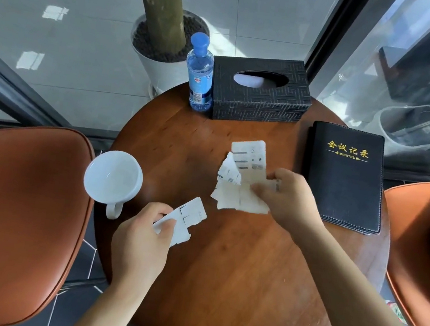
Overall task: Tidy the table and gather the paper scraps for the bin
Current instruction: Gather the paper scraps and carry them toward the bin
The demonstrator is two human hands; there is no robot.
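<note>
1. Two hands are at work over the round wooden table (235, 262): the left hand (142, 238) is pinched shut on a single white card scrap (186, 221) near the table's left edge, and the right hand (291, 194) is closed on a loose bundle of paper scraps (241, 183) at the middle.
2. To my eye the gathering is midway; the sensible move is to bring the single scrap over to the bundle and square it all in one hand.
3. The bundle looks torn and uneven, white with faint grey print, its pieces fanned and liable to slip.
4. A black notebook (344, 178) lies by the right edge, a mug (113, 179) overhangs the left edge, and a tissue box (259, 91) and water bottle (200, 73) stand at the far edge.
</note>
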